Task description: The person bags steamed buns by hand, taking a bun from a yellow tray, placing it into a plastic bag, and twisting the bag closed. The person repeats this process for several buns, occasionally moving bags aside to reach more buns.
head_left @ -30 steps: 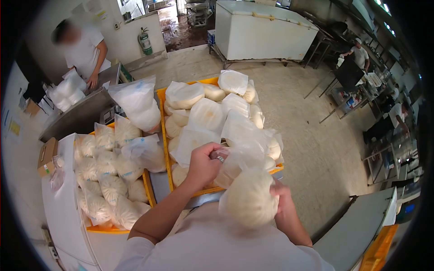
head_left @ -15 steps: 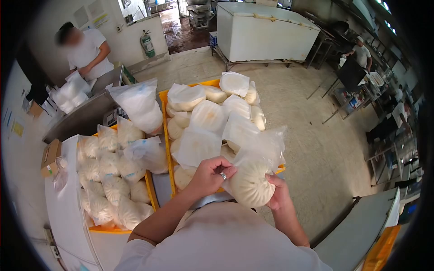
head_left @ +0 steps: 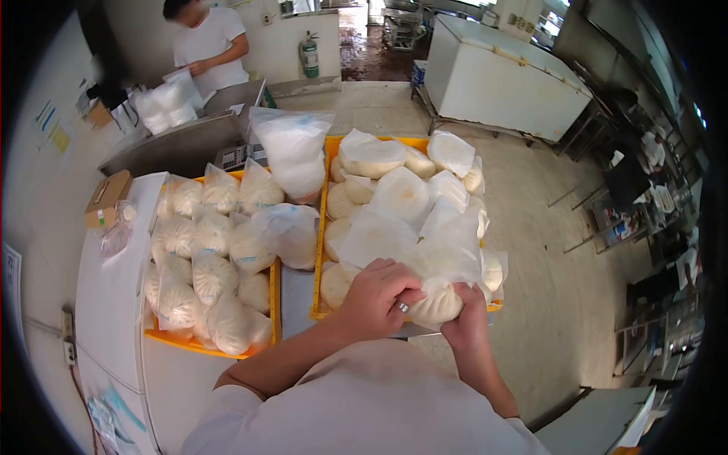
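A large pleated steamed bun [head_left: 437, 305] is in front of my chest, its far part inside a clear plastic bag [head_left: 453, 258]. My left hand [head_left: 383, 298], with a ring on one finger, is closed on the bag's edge at the bun's left side. At the bun's right side my right hand [head_left: 468, 312] grips the bun, thumb on top. Beyond my hands, a yellow crate [head_left: 321, 250] holds several buns covered with white paper sheets [head_left: 400, 196]. To the left, another yellow crate [head_left: 274, 303] contains bagged buns [head_left: 214, 274].
A bulging bag of white plastic [head_left: 292, 155] stands between the crates at the back. A cardboard box [head_left: 108, 199] lies on the white surface at left. Across a metal counter [head_left: 171, 144] a person [head_left: 212, 47] handles white bags. A white chest freezer [head_left: 504, 83] stands farther back.
The camera view has turned, so the surroundings sit farther right. The bun has tipped away from me, and more of it is covered by the bag. Both hands still hold on.
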Tool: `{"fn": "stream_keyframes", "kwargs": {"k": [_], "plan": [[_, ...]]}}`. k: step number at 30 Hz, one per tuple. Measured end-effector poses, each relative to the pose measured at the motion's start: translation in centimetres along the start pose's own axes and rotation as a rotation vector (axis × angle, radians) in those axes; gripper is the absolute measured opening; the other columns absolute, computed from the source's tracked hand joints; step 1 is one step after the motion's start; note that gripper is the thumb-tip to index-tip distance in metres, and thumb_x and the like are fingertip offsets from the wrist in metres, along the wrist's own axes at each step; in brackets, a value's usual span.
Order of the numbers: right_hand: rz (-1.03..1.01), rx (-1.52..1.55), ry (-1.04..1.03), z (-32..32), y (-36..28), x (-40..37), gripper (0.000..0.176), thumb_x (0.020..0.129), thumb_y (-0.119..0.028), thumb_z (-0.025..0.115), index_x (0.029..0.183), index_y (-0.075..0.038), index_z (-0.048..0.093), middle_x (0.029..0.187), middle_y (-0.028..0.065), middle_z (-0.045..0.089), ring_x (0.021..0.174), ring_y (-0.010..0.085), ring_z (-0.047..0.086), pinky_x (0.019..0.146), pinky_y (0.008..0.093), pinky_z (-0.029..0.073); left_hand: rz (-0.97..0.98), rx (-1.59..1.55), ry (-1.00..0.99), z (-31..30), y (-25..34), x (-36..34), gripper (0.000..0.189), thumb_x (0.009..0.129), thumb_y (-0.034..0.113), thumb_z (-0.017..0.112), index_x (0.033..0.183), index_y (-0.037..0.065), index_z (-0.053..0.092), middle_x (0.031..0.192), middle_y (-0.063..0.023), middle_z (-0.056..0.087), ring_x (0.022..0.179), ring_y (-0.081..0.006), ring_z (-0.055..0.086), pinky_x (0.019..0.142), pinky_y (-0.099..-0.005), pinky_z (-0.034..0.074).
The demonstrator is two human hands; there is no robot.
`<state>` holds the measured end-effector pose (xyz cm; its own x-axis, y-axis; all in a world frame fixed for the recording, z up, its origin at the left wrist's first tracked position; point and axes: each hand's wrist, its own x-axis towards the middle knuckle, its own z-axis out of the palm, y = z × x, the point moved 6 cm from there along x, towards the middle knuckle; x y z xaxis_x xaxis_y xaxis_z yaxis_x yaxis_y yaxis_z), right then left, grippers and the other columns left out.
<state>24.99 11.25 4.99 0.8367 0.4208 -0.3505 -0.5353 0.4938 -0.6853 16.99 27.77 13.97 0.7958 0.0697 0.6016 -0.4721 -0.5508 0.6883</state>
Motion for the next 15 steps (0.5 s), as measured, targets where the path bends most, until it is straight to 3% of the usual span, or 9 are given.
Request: {"fn": "stream_keyframes", "kwargs": {"k": [3, 4, 6, 7, 9, 12, 14, 15], "plan": [[0.118, 0.258, 0.045, 1.9, 0.5, 0.8, 0.046, 0.094, -0.006, 0.061, 0.137, 0.000, 0.045, 0.129, 0.0150, 0.059, 0.115, 0.0274, 0.062, 0.098, 0.0423, 0.053, -0.176, 0.017, -0.021, 0.7, -1.7, -1.5, 0.008, 0.085, 0.000, 0.065, 0.087, 0.004, 0.058, 0.075, -0.0118, 0.059, 0.068, -0.0311, 0.055, 0.065, -0.0380, 0.045], [-0.013, 0.121, 0.067, 2.5, 0.2, 1.3, 0.051, 0.094, -0.008, 0.063, 0.140, 0.000, 0.043, 0.130, 0.0153, 0.058, 0.116, 0.0263, 0.060, 0.099, 0.0412, 0.051, -0.247, -0.011, -0.036, 1.3, -2.1, -2.2, 0.008, 0.085, 0.000, 0.064, 0.087, 0.004, 0.058, 0.075, -0.0121, 0.059, 0.068, -0.0309, 0.056, 0.064, -0.0382, 0.045], [-0.282, -0.152, 0.109, 3.8, 0.2, 2.4, 0.059, 0.093, -0.010, 0.067, 0.145, -0.001, 0.039, 0.132, 0.0158, 0.056, 0.119, 0.0240, 0.058, 0.102, 0.0389, 0.048, -0.117, -0.073, -0.005, 2.5, -0.3, -2.8, 0.008, 0.086, 0.001, 0.065, 0.087, 0.004, 0.057, 0.075, -0.0129, 0.058, 0.068, -0.0315, 0.056, 0.063, -0.0383, 0.045], [-0.636, -0.568, 0.115, 4.3, -0.4, 2.9, 0.067, 0.094, -0.016, 0.069, 0.149, 0.000, 0.034, 0.133, 0.0153, 0.054, 0.117, 0.0212, 0.056, 0.102, 0.0351, 0.045, -0.051, -0.102, 0.009, 2.8, 0.5, -2.9, 0.009, 0.086, 0.002, 0.066, 0.087, 0.003, 0.057, 0.075, -0.0132, 0.057, 0.069, -0.0318, 0.056, 0.062, -0.0383, 0.045], [-0.757, -0.695, 0.073, 4.7, 1.1, 4.5, 0.069, 0.095, -0.018, 0.068, 0.151, 0.001, 0.033, 0.134, 0.0149, 0.053, 0.117, 0.0214, 0.056, 0.100, 0.0346, 0.046, -0.058, -0.136, 0.141, 1.7, 0.1, -1.8, 0.010, 0.090, 0.006, 0.065, 0.089, 0.003, 0.056, 0.074, -0.0101, 0.057, 0.067, -0.0270, 0.056, 0.061, -0.0357, 0.045], [-0.575, -0.905, -0.125, 5.6, 3.8, 5.1, 0.064, 0.095, -0.020, 0.069, 0.146, 0.005, 0.040, 0.123, 0.0174, 0.060, 0.112, 0.0270, 0.059, 0.096, 0.0367, 0.047, -0.185, -0.264, 0.356, -0.7, -2.8, 0.6, 0.012, 0.096, 0.012, 0.063, 0.092, 0.004, 0.055, 0.070, -0.0040, 0.054, 0.061, -0.0175, 0.053, 0.056, -0.0310, 0.043], [-0.663, -1.030, -0.365, 9.0, 3.0, 3.4, 0.064, 0.093, -0.021, 0.072, 0.143, 0.006, 0.044, 0.112, 0.0191, 0.064, 0.107, 0.0290, 0.062, 0.093, 0.0376, 0.048, -0.379, -0.459, 0.466, -2.8, -5.1, 1.3, 0.014, 0.100, 0.015, 0.061, 0.092, 0.004, 0.056, 0.069, -0.0003, 0.052, 0.060, -0.0110, 0.049, 0.053, -0.0290, 0.040], [-0.925, -1.330, -0.390, 9.5, 2.6, 1.9, 0.058, 0.090, -0.021, 0.073, 0.136, 0.007, 0.051, 0.098, 0.0192, 0.067, 0.088, 0.0298, 0.067, 0.080, 0.0374, 0.053, -0.509, -0.598, 0.497, -3.9, -6.0, 1.3, 0.015, 0.101, 0.016, 0.060, 0.092, 0.004, 0.056, 0.070, 0.0011, 0.052, 0.061, -0.0081, 0.046, 0.053, -0.0287, 0.039]]}}
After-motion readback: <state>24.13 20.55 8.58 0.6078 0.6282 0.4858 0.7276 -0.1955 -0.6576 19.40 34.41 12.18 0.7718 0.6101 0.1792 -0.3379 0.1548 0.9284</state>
